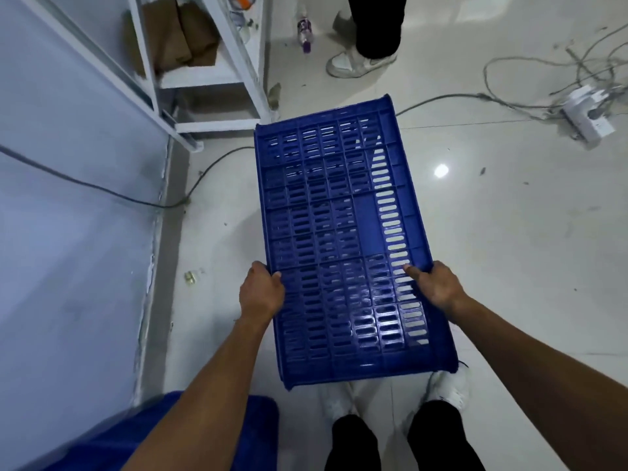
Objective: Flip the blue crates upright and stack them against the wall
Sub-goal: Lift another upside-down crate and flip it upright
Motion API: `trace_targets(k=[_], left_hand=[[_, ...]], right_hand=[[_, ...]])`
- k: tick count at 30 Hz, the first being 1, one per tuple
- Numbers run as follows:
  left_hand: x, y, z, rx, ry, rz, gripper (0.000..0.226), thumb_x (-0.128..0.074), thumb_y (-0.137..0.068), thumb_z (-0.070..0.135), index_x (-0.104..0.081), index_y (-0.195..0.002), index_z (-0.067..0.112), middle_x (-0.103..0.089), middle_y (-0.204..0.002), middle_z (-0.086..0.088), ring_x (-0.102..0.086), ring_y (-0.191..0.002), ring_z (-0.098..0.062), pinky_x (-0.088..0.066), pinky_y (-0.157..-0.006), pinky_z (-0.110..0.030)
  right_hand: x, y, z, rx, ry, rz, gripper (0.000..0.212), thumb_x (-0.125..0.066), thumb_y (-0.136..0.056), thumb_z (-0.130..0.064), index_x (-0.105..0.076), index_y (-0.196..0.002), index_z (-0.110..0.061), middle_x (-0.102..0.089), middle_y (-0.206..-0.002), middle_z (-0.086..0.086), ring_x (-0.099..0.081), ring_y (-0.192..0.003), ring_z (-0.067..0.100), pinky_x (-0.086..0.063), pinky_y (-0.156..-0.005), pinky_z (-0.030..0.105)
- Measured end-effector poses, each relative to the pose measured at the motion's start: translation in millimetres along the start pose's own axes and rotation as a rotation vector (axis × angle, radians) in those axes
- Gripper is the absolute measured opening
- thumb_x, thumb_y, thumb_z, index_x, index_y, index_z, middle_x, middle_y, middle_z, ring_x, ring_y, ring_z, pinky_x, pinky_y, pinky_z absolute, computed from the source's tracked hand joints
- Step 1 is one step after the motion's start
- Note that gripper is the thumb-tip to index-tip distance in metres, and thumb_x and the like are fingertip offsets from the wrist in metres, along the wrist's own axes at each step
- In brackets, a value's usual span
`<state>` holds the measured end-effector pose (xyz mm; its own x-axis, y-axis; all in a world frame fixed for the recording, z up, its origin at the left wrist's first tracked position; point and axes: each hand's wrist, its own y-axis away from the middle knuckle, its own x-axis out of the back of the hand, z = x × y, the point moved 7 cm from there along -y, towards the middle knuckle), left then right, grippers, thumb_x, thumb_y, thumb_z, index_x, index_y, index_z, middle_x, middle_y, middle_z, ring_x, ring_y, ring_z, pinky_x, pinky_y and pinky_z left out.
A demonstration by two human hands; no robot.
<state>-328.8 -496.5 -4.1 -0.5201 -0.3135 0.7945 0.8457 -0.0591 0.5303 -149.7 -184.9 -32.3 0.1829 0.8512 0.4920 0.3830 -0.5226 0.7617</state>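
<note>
The blue slotted plastic crate (pixel 343 239) hangs in the air over the pale glossy floor tiles (pixel 509 232), its long axis running away from the person, its slotted base turned up towards their head, so by my reckoning it has not yet been righted; the left hand (pixel 261 294) is closed round the left long edge, thumb on top, and the right hand (pixel 436 287) clasps the right long edge the same way, both near the end closest to the body; that leaves most of the crate's length sticking out unsupported, and in the turn the far end could dip and wrench out of the fingers; the near corner sits just above the person's white shoes (pixel 448 389), so a slip would land on the toes; a grey cable (pixel 210 168) trails across the floor towards the blue-grey wall (pixel 68 232), ready to snag a foot on the way to it; a bystander's white shoe (pixel 360 64) stands beyond the far end, within range of a wide swing; another blue crate (pixel 238 426) lies low by the wall, partly hidden behind the left forearm
</note>
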Motion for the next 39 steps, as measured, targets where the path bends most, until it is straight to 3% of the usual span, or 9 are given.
trace_targets(k=[3, 11, 15, 19, 23, 27, 29, 36, 39], left_hand=[[-1, -3, -5, -0.008, 0.020, 0.013, 0.026, -0.048, -0.101, 0.028, -0.048, -0.113, 0.004, -0.062, -0.110, -0.014, -0.059, -0.088, -0.027, -0.045, -0.072, -0.034], [-4, -3, 4, 0.008, 0.039, -0.085, 0.026, -0.048, -0.100, 0.019, -0.045, -0.121, 0.004, -0.059, -0.116, -0.014, -0.061, -0.095, -0.028, -0.050, -0.079, -0.037], [-4, -4, 10, 0.063, 0.075, -0.174, 0.029, -0.048, -0.097, 0.011, -0.040, -0.125, 0.005, -0.059, -0.105, -0.012, -0.056, -0.085, -0.023, -0.047, -0.072, -0.034], [-3, -2, 15, 0.083, 0.095, -0.183, 0.034, -0.049, -0.097, 0.010, -0.038, -0.128, 0.006, -0.059, -0.105, -0.011, -0.057, -0.086, -0.023, -0.050, -0.074, -0.036], [-8, 6, 19, 0.077, 0.123, -0.166, 0.035, -0.045, -0.097, 0.008, -0.038, -0.132, 0.005, -0.059, -0.101, -0.009, -0.059, -0.086, -0.024, -0.052, -0.076, -0.036], [-12, 12, 34, 0.065, 0.137, -0.157, 0.034, -0.045, -0.097, 0.008, -0.040, -0.130, 0.004, -0.057, -0.099, -0.007, -0.060, -0.088, -0.025, -0.054, -0.080, -0.038], [-12, 16, 45, 0.059, 0.152, -0.162, 0.034, -0.044, -0.097, 0.006, -0.040, -0.131, 0.004, -0.056, -0.100, -0.007, -0.059, -0.089, -0.025, -0.053, -0.081, -0.037], [-35, 38, 96, 0.034, 0.257, -0.247, 0.028, -0.042, -0.096, 0.012, -0.046, -0.123, 0.006, -0.061, -0.109, -0.010, -0.061, -0.092, -0.023, -0.049, -0.077, -0.031], [-58, 52, 115, 0.038, 0.311, -0.273, 0.035, -0.041, -0.091, 0.010, -0.045, -0.125, 0.003, -0.061, -0.115, -0.017, -0.060, -0.091, -0.025, -0.053, -0.079, -0.037]], right_hand=[[-5, -3, 0, -0.012, -0.182, -0.031, 0.074, -0.064, -0.074, -0.067, -0.060, -0.122, -0.010, -0.068, -0.115, 0.010, -0.065, -0.100, 0.031, -0.051, -0.097, 0.047], [4, -3, -19, -0.015, -0.395, -0.078, 0.051, -0.074, -0.078, -0.051, -0.067, -0.110, -0.012, -0.074, -0.103, 0.006, -0.070, -0.095, 0.027, -0.051, -0.098, 0.043], [8, -5, -25, -0.056, -0.374, -0.108, 0.076, -0.075, -0.064, -0.067, -0.069, -0.109, -0.005, -0.074, -0.107, 0.016, -0.070, -0.096, 0.037, -0.054, -0.095, 0.044], [9, -9, -33, -0.064, -0.348, -0.142, 0.074, -0.073, -0.074, -0.061, -0.061, -0.116, -0.002, -0.069, -0.092, 0.003, -0.066, -0.079, 0.018, -0.049, -0.066, 0.028], [21, -10, -38, 0.001, -0.337, -0.042, 0.084, -0.073, -0.078, -0.056, -0.048, -0.135, 0.001, -0.062, -0.122, 0.011, -0.062, -0.090, 0.023, -0.051, -0.081, 0.031], [45, 1, -43, 0.054, -0.316, 0.031, 0.051, -0.070, -0.085, -0.044, -0.062, -0.110, 0.000, -0.068, -0.091, 0.007, -0.060, -0.056, 0.012, -0.041, -0.037, 0.013], [61, 4, -42, 0.072, -0.297, 0.078, 0.046, -0.070, -0.085, -0.045, -0.065, -0.100, -0.001, -0.069, -0.081, 0.008, -0.059, -0.051, 0.012, -0.036, -0.031, 0.011], [120, 16, -18, 0.039, -0.241, 0.190, 0.063, -0.067, -0.084, -0.054, -0.064, -0.108, 0.003, -0.066, -0.079, 0.006, -0.059, -0.060, 0.015, -0.039, -0.047, 0.025], [139, 14, -2, 0.024, -0.252, 0.208, 0.057, -0.069, -0.081, -0.056, -0.063, -0.094, -0.001, -0.067, -0.076, 0.009, -0.065, -0.058, 0.021, -0.056, -0.056, 0.037]])
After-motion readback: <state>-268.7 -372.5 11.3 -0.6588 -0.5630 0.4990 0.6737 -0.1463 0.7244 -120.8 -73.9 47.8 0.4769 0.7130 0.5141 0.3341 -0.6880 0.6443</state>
